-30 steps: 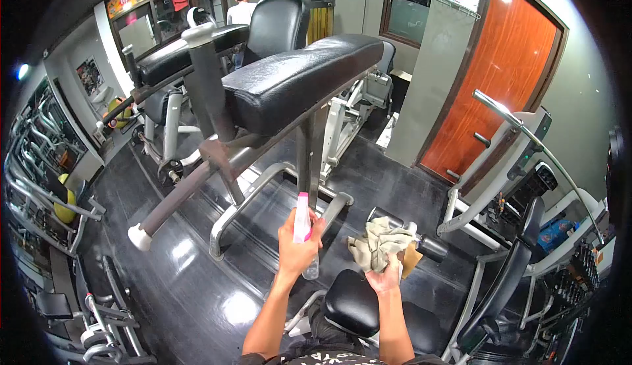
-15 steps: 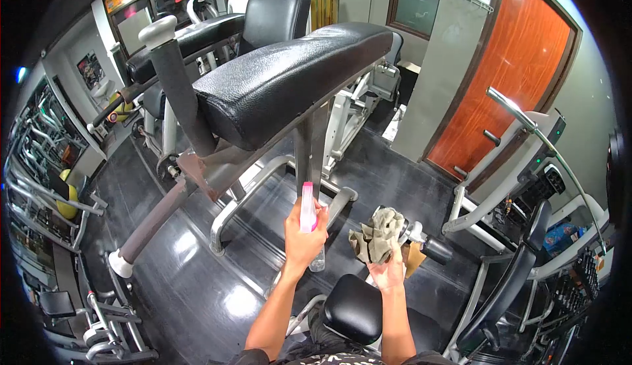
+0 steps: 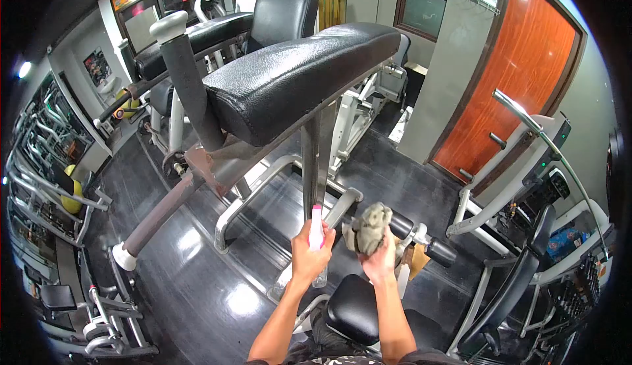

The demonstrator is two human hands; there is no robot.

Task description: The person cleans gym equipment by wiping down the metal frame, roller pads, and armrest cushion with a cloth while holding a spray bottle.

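A spray bottle with a pink and white head (image 3: 316, 228) is gripped in my left hand (image 3: 308, 258), its clear lower part showing below the fist. My right hand (image 3: 380, 264) clutches a crumpled grey-green cloth (image 3: 370, 227), held beside the bottle and apart from it. Beyond both hands rises the metal post of an exercise bench, topped by a long black padded cushion (image 3: 296, 78). A grey upright handle with a white end cap (image 3: 169, 26) stands at the cushion's near left end. Below my hands is a black padded seat (image 3: 353, 307).
Black foam rollers (image 3: 440, 252) lie to the right of the cloth. A white-framed machine with a curved metal bar (image 3: 559, 141) stands at the right, near an orange wooden door (image 3: 507, 82). Further machines and yellow balls (image 3: 71, 197) line the left side.
My right hand has drawn the cloth slightly left, closer to the bottle, and the cloth is bunched tighter. My left hand with the spray bottle sits a little lower. The view has shifted slightly.
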